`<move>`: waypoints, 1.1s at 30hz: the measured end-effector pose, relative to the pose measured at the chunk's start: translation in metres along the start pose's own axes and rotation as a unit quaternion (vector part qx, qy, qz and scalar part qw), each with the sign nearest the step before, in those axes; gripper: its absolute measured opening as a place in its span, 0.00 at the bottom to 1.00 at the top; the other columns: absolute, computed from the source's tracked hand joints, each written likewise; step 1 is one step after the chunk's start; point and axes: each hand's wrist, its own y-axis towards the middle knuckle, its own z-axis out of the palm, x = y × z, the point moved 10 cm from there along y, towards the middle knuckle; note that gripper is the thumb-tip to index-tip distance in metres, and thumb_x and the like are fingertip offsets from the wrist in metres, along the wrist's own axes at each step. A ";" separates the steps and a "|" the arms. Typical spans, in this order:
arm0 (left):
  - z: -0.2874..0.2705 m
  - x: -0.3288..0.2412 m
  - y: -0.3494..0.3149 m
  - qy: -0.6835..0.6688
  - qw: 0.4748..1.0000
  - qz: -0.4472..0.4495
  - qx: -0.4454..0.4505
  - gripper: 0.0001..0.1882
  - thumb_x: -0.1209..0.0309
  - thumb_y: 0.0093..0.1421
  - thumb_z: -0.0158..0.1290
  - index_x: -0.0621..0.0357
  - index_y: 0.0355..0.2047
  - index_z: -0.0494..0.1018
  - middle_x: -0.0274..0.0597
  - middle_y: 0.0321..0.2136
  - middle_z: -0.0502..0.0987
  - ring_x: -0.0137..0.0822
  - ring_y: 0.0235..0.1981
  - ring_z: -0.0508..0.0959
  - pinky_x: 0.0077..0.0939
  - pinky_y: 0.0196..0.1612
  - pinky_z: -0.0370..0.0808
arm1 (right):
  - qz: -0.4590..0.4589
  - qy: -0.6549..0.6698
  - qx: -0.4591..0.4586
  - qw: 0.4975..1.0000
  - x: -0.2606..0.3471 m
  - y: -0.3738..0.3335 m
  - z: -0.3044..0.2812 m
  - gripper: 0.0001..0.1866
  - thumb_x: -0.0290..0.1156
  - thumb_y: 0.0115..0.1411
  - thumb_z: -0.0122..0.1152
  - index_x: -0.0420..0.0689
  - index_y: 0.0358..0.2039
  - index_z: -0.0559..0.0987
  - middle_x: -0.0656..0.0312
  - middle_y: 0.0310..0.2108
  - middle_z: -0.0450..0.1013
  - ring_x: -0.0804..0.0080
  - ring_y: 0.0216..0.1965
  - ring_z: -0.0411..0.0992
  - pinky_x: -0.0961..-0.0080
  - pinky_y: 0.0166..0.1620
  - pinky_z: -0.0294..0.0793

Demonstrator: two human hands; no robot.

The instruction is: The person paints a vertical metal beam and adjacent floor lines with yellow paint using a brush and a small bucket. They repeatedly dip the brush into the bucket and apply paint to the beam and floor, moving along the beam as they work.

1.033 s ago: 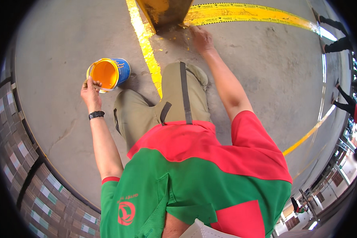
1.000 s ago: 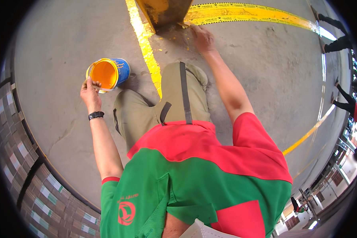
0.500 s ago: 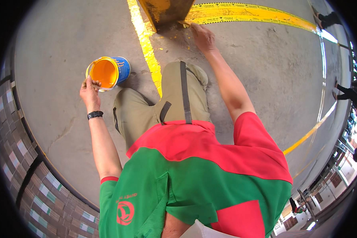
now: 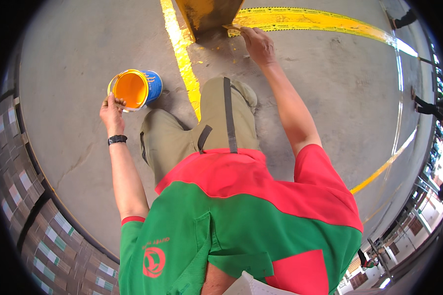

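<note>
The person crouches on a grey concrete floor (image 4: 74, 73), seen from above, in a red and green shirt (image 4: 241, 221) and olive trousers (image 4: 216, 118).

The left hand (image 4: 112, 112), with a black watch (image 4: 117, 139) on its wrist, holds the near rim of a blue paint can (image 4: 135, 88). The fingers curl over the rim and pinch it against the thumb. The can is tilted toward the person, so its open mouth shows, and it is full of orange-yellow paint. It rests on the floor just left of a painted yellow line (image 4: 182, 54) that runs from the far edge of the floor toward the knees.

The right hand (image 4: 258, 44) reaches forward to the foot of a yellow post base (image 4: 209, 12) at the far edge of the floor. Its fingers are pressed together around a small brush (image 4: 233, 30), whose tip touches the floor where the base meets a second yellow stripe (image 4: 310, 20) going off to the right. Small yellow spots lie on the concrete between the 2 lines.

Stacked cartons (image 4: 29, 211) stand along the left edge of the floor.
</note>
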 end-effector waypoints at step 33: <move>-0.004 0.014 0.007 -0.001 1.000 0.026 0.014 0.14 0.62 0.68 0.56 0.62 0.38 0.73 0.36 0.26 0.76 0.29 0.25 0.77 0.24 0.31 0.79 | -0.020 0.093 -0.215 0.972 0.072 0.024 -0.236 0.09 0.29 0.63 0.66 0.41 0.43 0.84 0.53 0.32 0.81 0.63 0.29 0.79 0.72 0.33 0.76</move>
